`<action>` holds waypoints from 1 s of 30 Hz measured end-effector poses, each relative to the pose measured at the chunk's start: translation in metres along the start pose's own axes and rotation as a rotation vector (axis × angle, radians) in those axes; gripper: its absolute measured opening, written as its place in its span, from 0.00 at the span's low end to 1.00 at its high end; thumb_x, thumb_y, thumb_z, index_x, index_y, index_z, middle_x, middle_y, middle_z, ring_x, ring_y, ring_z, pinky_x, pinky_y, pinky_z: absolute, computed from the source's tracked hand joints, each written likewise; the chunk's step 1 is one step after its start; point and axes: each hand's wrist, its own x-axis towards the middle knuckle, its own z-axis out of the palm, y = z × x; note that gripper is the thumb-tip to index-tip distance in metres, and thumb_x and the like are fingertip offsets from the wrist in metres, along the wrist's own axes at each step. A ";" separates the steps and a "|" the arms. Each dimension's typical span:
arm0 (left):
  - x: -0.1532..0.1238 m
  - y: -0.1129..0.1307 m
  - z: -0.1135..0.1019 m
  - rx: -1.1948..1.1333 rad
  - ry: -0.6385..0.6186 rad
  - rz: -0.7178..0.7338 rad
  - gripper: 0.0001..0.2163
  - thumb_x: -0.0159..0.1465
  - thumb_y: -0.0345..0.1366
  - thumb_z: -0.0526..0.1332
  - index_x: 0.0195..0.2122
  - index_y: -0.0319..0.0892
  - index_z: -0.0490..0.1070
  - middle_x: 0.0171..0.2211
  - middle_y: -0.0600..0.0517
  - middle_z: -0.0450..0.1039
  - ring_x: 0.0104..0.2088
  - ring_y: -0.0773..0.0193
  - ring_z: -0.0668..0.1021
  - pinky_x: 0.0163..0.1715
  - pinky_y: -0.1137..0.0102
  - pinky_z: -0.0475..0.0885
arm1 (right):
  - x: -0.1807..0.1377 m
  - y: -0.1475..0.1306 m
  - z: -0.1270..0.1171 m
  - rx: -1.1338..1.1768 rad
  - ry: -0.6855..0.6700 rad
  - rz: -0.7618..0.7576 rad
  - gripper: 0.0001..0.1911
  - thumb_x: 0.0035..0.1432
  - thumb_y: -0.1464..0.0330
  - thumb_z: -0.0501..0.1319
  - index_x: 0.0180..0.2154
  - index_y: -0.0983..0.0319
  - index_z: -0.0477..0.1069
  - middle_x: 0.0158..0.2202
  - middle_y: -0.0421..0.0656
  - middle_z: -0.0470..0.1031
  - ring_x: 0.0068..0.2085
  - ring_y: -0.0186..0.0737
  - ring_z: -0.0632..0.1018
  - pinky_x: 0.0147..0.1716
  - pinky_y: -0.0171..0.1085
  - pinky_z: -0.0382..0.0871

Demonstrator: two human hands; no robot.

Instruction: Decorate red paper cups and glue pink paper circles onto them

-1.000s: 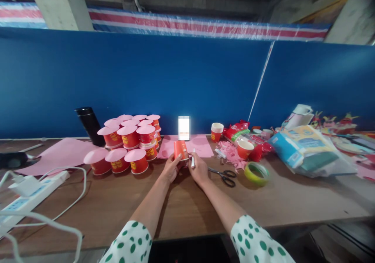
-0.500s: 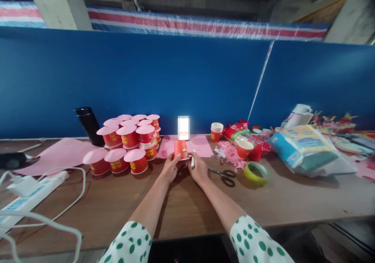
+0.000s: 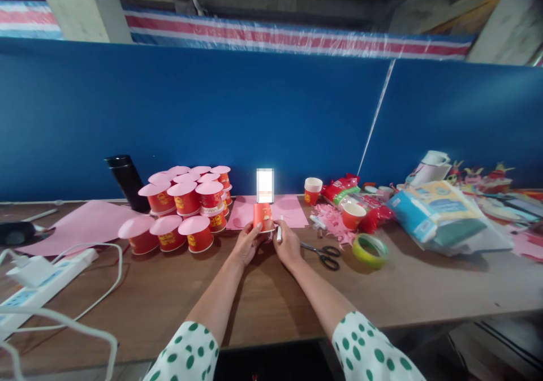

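My left hand (image 3: 247, 244) is closed round the side of a red paper cup (image 3: 263, 216), which is upside down with its rim toward me. A white marker pen (image 3: 279, 233) pokes up from the closed fingers of my right hand (image 3: 289, 246), beside the cup's right side. Whether the right fingertips also touch the cup is hard to make out. Behind the cup lie pink paper sheets (image 3: 292, 210). Scissors (image 3: 324, 255) with black handles rest to the right of my right hand. At left, several upturned red cups (image 3: 195, 237) carry pink paper discs (image 3: 194, 224).
A black bottle (image 3: 127, 183) and a white power strip (image 3: 46, 290) with looping cables stand left. On the right are stacked cups (image 3: 313, 191), a single cup (image 3: 353, 217), pink paper scraps (image 3: 333, 223), yellow-green tape (image 3: 370, 251) and a blue package (image 3: 441, 217). A blue partition (image 3: 254, 109) rises behind.
The cup has turned or tilted slightly in my left hand. My right hand still holds the marker pen. The whole view has shifted a little.
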 end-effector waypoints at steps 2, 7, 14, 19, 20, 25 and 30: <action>0.000 0.000 0.000 0.002 -0.010 -0.003 0.19 0.48 0.37 0.72 0.40 0.36 0.73 0.34 0.46 0.80 0.34 0.59 0.81 0.36 0.69 0.76 | 0.000 0.000 0.000 0.001 -0.001 0.002 0.16 0.60 0.71 0.51 0.48 0.61 0.67 0.41 0.44 0.78 0.41 0.43 0.78 0.40 0.35 0.68; -0.001 0.001 0.000 0.002 -0.033 -0.007 0.19 0.49 0.36 0.71 0.41 0.36 0.74 0.35 0.46 0.80 0.35 0.59 0.81 0.36 0.70 0.76 | 0.000 0.000 0.001 -0.002 -0.008 0.011 0.16 0.60 0.70 0.52 0.49 0.62 0.67 0.41 0.45 0.78 0.41 0.44 0.78 0.40 0.36 0.68; -0.004 0.004 0.003 -0.003 -0.032 -0.029 0.18 0.49 0.37 0.71 0.40 0.37 0.74 0.34 0.47 0.80 0.33 0.61 0.81 0.35 0.71 0.76 | 0.000 0.000 0.000 0.000 -0.022 0.022 0.16 0.60 0.71 0.50 0.49 0.62 0.67 0.40 0.46 0.79 0.40 0.45 0.78 0.39 0.36 0.68; -0.002 0.001 -0.001 -0.005 -0.015 -0.044 0.15 0.52 0.37 0.69 0.39 0.36 0.74 0.33 0.46 0.80 0.32 0.61 0.81 0.35 0.70 0.77 | 0.000 -0.002 -0.003 0.014 -0.025 0.017 0.16 0.59 0.71 0.52 0.49 0.62 0.66 0.41 0.45 0.79 0.41 0.44 0.78 0.39 0.35 0.68; -0.001 0.000 -0.002 -0.006 -0.010 -0.045 0.15 0.53 0.37 0.68 0.39 0.36 0.74 0.33 0.46 0.80 0.32 0.61 0.81 0.35 0.69 0.77 | 0.000 -0.002 -0.003 0.017 -0.025 0.015 0.16 0.59 0.71 0.52 0.49 0.61 0.66 0.41 0.45 0.78 0.41 0.44 0.78 0.39 0.35 0.68; 0.001 -0.002 -0.005 -0.005 -0.004 -0.054 0.15 0.54 0.38 0.67 0.40 0.35 0.74 0.34 0.45 0.80 0.35 0.59 0.81 0.39 0.68 0.76 | -0.001 -0.003 -0.004 0.021 -0.020 0.022 0.16 0.58 0.70 0.53 0.49 0.61 0.67 0.41 0.44 0.79 0.40 0.44 0.78 0.39 0.35 0.67; 0.001 -0.002 -0.005 -0.019 -0.003 -0.070 0.15 0.55 0.39 0.67 0.41 0.35 0.73 0.33 0.45 0.80 0.33 0.60 0.81 0.39 0.67 0.76 | 0.000 -0.001 -0.004 0.017 0.003 0.052 0.16 0.59 0.70 0.52 0.48 0.61 0.68 0.39 0.44 0.79 0.38 0.44 0.79 0.36 0.35 0.67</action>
